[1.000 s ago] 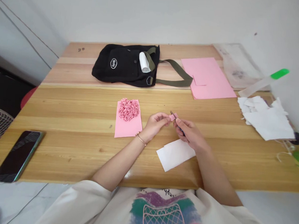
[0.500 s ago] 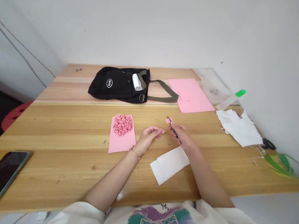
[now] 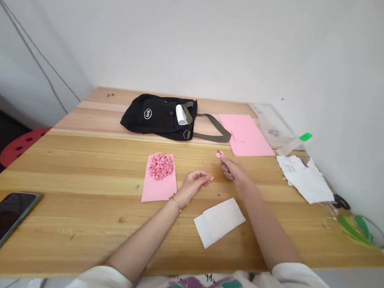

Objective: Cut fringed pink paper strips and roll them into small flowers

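My left hand (image 3: 194, 183) is closed in a pinch on a small pink paper piece (image 3: 211, 178) over the wooden table. My right hand (image 3: 234, 170) grips a slim dark pointed tool (image 3: 225, 165); its exact kind is hard to make out. Near its tip sits another small pink paper piece (image 3: 219, 154). The two hands are apart. Left of my left hand, a rounded cluster of pink fringed curls (image 3: 161, 166) rests on a pink paper sheet (image 3: 158, 191). Overlapping white paper pieces (image 3: 221, 220) lie nearer me, between my forearms.
A black bag (image 3: 161, 120) with a white roll (image 3: 181, 114) on it lies at the back. Larger pink sheets (image 3: 256, 139) are to its right. White scraps (image 3: 306, 180), black handles (image 3: 342, 202) and green strips (image 3: 358, 230) lie far right; a phone (image 3: 4, 218) is front left.
The view has tilted slightly, so the table things sit lower in the picture. Both hands keep their holds; my right hand is a little farther from my left.
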The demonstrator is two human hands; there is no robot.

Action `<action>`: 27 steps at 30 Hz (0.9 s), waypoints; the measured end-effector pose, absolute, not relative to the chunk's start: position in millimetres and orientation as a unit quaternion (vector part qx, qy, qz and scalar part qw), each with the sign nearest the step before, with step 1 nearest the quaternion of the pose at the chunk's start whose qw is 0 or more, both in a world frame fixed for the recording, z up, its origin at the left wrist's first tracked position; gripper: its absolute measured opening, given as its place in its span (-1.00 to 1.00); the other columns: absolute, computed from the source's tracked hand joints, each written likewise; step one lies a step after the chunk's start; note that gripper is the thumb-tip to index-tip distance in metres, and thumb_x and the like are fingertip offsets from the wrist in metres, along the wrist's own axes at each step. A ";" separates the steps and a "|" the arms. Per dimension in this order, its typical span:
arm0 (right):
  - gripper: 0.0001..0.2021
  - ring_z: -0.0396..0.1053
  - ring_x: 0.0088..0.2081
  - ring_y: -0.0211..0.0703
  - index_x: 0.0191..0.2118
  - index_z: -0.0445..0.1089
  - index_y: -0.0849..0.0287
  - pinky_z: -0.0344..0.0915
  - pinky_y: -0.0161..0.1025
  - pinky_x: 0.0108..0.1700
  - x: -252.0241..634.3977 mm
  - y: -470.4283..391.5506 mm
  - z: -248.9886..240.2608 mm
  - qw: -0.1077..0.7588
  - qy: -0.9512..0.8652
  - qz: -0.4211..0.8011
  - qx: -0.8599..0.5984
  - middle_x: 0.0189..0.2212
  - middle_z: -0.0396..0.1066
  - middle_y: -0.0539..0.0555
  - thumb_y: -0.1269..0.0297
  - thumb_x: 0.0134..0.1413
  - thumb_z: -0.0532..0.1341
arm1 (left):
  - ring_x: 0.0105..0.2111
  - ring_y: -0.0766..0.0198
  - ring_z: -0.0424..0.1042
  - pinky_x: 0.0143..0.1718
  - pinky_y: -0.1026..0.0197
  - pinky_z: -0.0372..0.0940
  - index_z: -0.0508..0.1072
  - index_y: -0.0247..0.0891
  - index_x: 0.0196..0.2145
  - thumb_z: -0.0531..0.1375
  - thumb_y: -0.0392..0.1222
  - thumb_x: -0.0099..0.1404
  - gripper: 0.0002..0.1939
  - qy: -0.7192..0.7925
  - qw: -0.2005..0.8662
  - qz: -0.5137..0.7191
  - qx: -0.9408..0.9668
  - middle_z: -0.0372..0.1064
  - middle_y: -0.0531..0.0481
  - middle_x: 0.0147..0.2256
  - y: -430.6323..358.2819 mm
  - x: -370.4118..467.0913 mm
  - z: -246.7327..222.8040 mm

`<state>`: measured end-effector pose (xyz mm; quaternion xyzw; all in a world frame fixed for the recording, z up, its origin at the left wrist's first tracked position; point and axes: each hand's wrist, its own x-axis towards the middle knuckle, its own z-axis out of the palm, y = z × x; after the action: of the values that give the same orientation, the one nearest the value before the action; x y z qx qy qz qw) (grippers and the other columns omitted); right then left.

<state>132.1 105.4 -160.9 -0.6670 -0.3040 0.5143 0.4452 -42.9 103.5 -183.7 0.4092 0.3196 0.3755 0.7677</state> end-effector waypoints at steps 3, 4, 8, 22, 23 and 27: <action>-0.66 -0.16 -0.80 -0.51 -0.54 0.19 0.18 -0.26 -0.46 -0.77 131.9 106.6 -157.3 0.441 -0.307 0.513 -0.669 -0.78 -0.03 -0.20 0.03 0.04 0.17 | -0.53 0.41 0.27 -0.40 0.30 0.18 0.48 -0.32 -0.52 0.33 -0.15 -0.06 -0.81 0.318 0.771 0.374 0.406 0.49 -0.02 -0.46 103.7 -43.1 -184.8; -0.66 -0.16 -0.80 -0.51 -0.54 0.19 0.18 -0.26 -0.46 -0.77 131.3 106.1 -155.5 0.441 -0.309 0.513 -0.668 -0.78 -0.04 -0.20 0.03 0.05 0.17 | -0.52 0.41 0.28 -0.39 0.29 0.18 0.47 -0.33 -0.51 0.33 -0.16 -0.06 -0.81 0.318 0.772 0.375 0.403 0.49 -0.03 -0.45 103.5 -43.0 -185.3; -0.65 -0.16 -0.77 -0.49 -0.52 0.21 0.18 -0.27 -0.44 -0.74 124.0 96.8 -145.1 0.437 -0.324 0.519 -0.659 -0.75 -0.02 -0.18 -0.01 0.03 0.18 | -0.45 0.36 0.37 -0.32 0.27 0.20 0.44 -0.33 -0.44 0.31 -0.17 -0.01 -0.81 0.319 0.774 0.391 0.383 0.50 -0.06 -0.43 102.3 -42.0 -185.7; -0.64 -0.21 -0.68 -0.47 -0.50 0.24 0.19 -0.31 -0.40 -0.67 75.6 43.5 -77.5 0.414 -0.422 0.604 -0.533 -0.71 -0.11 -0.18 -0.02 0.06 0.16 | -0.25 0.19 0.49 -0.15 0.19 0.33 0.50 -0.36 -0.36 0.14 -0.18 0.21 -0.80 0.300 0.760 0.467 0.338 0.52 -0.11 -0.32 83.4 -71.5 -80.0; -0.65 -0.21 -0.68 -0.47 -0.51 0.23 0.19 -0.30 -0.41 -0.68 72.8 41.4 -74.0 0.411 -0.430 0.611 -0.522 -0.71 -0.10 -0.17 -0.01 0.07 0.16 | -0.22 0.17 0.49 -0.12 0.17 0.32 0.50 -0.37 -0.36 0.10 -0.18 0.24 -0.77 0.296 0.772 0.473 0.305 0.52 -0.13 -0.31 79.1 -73.2 -74.1; -0.64 -0.21 -0.69 -0.47 -0.53 0.21 0.19 -0.29 -0.42 -0.71 62.1 32.0 -67.0 0.397 -0.440 0.653 -0.471 -0.72 -0.07 -0.17 0.00 0.08 0.15 | -0.07 0.09 0.44 0.06 0.08 0.24 0.48 -0.41 -0.29 -0.07 -0.07 0.33 -0.58 0.266 0.814 0.477 0.196 0.50 -0.20 -0.21 63.1 -77.5 -59.1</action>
<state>62.1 32.0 -67.0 -0.4712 -0.4402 0.6534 0.3965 -77.5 63.1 -59.1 0.1963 0.2659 0.4775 0.8141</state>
